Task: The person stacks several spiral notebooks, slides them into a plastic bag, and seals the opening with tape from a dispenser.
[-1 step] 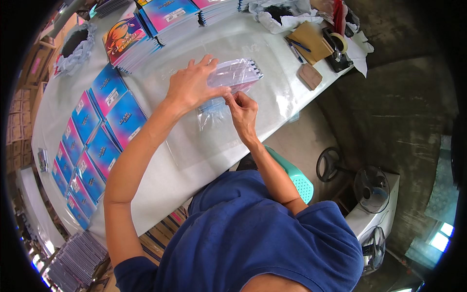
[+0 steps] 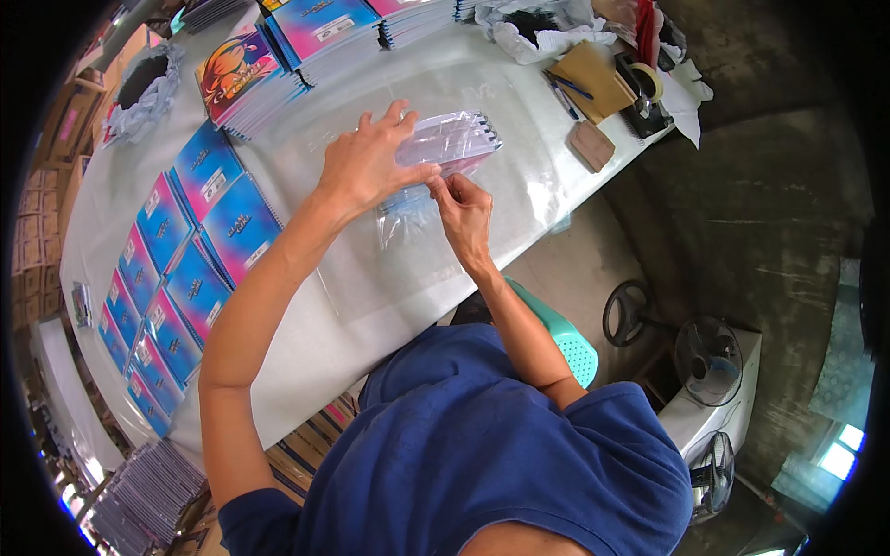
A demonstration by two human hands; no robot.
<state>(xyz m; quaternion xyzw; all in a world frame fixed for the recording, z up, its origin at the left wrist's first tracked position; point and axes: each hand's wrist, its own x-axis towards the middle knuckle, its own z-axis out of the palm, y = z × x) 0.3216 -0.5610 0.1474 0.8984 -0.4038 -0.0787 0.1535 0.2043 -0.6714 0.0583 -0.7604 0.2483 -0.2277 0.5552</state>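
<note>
A small stack of spiral-bound notebooks (image 2: 450, 141) lies on the table, wrapped in clear plastic film. My left hand (image 2: 366, 162) spans the stack's left end, its thumb along the near side and its fingers over the far edge. Against the near side, my right hand (image 2: 464, 208) is closed in a pinch on the plastic film (image 2: 413, 206), close to my left thumb tip. Loose film hangs crumpled below the left palm. Flat clear plastic sheets (image 2: 514, 190) spread beneath the stack.
Blue-and-pink notebooks (image 2: 195, 287) lie in rows on the left. Taller notebook stacks (image 2: 324, 37) stand at the back. A tape dispenser (image 2: 646, 88), pens (image 2: 565, 97) and a brown block (image 2: 591, 146) sit near the right edge. A green stool (image 2: 556, 334) stands below the table.
</note>
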